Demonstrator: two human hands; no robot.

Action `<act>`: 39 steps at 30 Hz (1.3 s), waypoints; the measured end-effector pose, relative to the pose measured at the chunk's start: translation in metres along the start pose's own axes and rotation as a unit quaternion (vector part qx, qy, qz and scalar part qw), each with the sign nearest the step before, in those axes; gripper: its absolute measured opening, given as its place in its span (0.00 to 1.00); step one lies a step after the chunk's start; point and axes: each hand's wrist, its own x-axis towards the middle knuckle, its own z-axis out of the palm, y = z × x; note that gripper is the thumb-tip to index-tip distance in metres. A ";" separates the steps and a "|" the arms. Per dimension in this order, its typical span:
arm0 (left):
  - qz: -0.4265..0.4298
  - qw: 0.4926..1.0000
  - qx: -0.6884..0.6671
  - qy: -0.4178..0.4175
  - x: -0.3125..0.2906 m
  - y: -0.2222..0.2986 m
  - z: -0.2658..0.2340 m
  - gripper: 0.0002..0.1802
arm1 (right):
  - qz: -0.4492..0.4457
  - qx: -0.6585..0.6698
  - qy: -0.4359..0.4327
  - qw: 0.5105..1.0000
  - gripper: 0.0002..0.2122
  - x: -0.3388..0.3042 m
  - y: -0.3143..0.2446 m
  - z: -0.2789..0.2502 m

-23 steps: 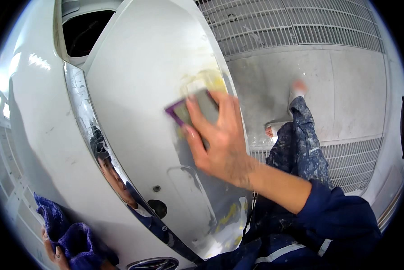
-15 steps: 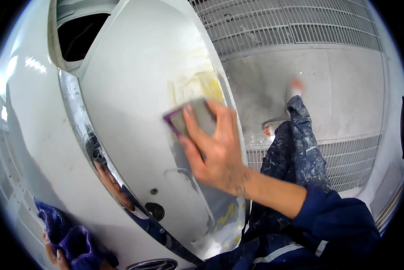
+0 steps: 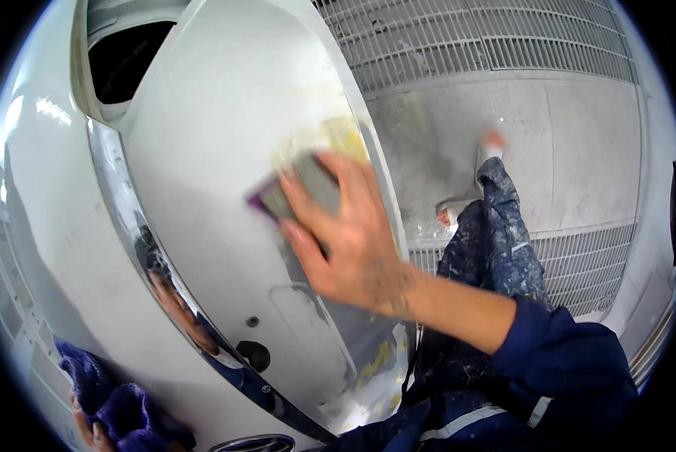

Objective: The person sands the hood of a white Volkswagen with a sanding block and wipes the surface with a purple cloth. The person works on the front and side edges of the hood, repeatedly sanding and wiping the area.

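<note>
My right hand (image 3: 353, 245) is closed on a grey sanding block (image 3: 319, 181) with a purple edge, blurred by motion. It lies flat against a white car body panel (image 3: 202, 143), just below a sanded yellowish patch (image 3: 345, 135) with filler showing. Grey and yellow patches also mark the panel's lower right part. At the lower left, my left hand (image 3: 89, 431) is wrapped round a bunched purple cloth (image 3: 131, 410) against the car's white bodywork. Only some of its fingers show; the rest is hidden under the cloth.
A shiny chrome trim strip (image 3: 172, 290) curves along the panel's left side. A dark round hole (image 3: 253, 355) sits low in the panel. Right of the car is grey floor (image 3: 572, 151) with metal gratings (image 3: 489, 38). My paint-spattered trousers (image 3: 504, 241) are close to the panel's edge.
My right hand and the sanding block have slid left and slightly up across the panel. My left hand with the purple cloth looks almost unmoved.
</note>
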 end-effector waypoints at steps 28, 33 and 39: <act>-0.123 0.992 -0.033 -0.009 -0.003 0.013 0.005 0.47 | 0.018 -0.004 -0.009 1.000 0.25 -0.051 -0.010 -0.006; -0.134 0.990 -0.040 -0.012 -0.007 0.023 0.012 0.47 | 0.027 -0.015 0.008 0.999 0.29 -0.006 0.008 0.009; -0.123 0.992 -0.006 -0.019 -0.002 0.026 0.014 0.41 | 0.054 0.031 0.000 0.998 0.26 -0.060 -0.009 0.005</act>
